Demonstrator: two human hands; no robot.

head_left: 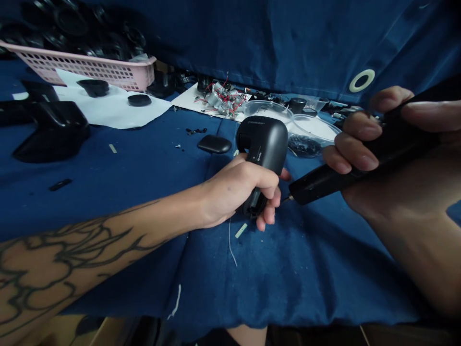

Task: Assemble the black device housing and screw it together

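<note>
My left hand point(248, 185) is wrapped round the handle of a black handheld device point(268, 137) with a rounded head and small pale print. The lower end of its handle looks open, and its inside is dark. In my right hand point(363, 139) is a black electric screwdriver point(320, 182), its thin bit pointing left toward the device's handle. The bit's tip is close to my left fingertips; whether it touches anything I cannot tell. Behind the device lies a flat black rounded piece point(214, 143) on the blue cloth.
A pink basket point(108, 69) of black parts stands back left, near white paper point(118, 113) with black caps. Red-wired motors point(226, 98) are heaped at the back. Clear plastic tubs point(306, 144) sit behind my right hand. Another black housing point(54, 129) lies left.
</note>
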